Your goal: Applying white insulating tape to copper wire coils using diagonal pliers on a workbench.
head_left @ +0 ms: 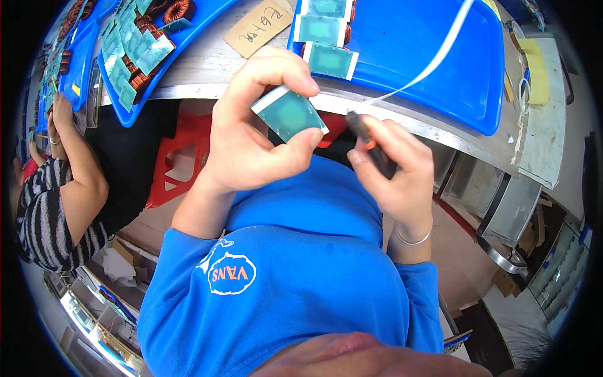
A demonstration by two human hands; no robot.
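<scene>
My left hand pinches a small green circuit board by its edges between thumb and fingers, above my lap near the bench edge. White strips run along two opposite sides of this board. To the right, my right hand is closed around a dark pen-shaped tool with an orange band. Its tip points up and left, apart from the board. A thin white strip curves from near that tip up to the top of the view; whether the two touch, I cannot tell.
Boards with white edges and copper coils line the left side of a blue tray. Another blue tray holds boards and copper coils. Between them lies cardboard with handwriting. A co-worker in a striped top sits at left.
</scene>
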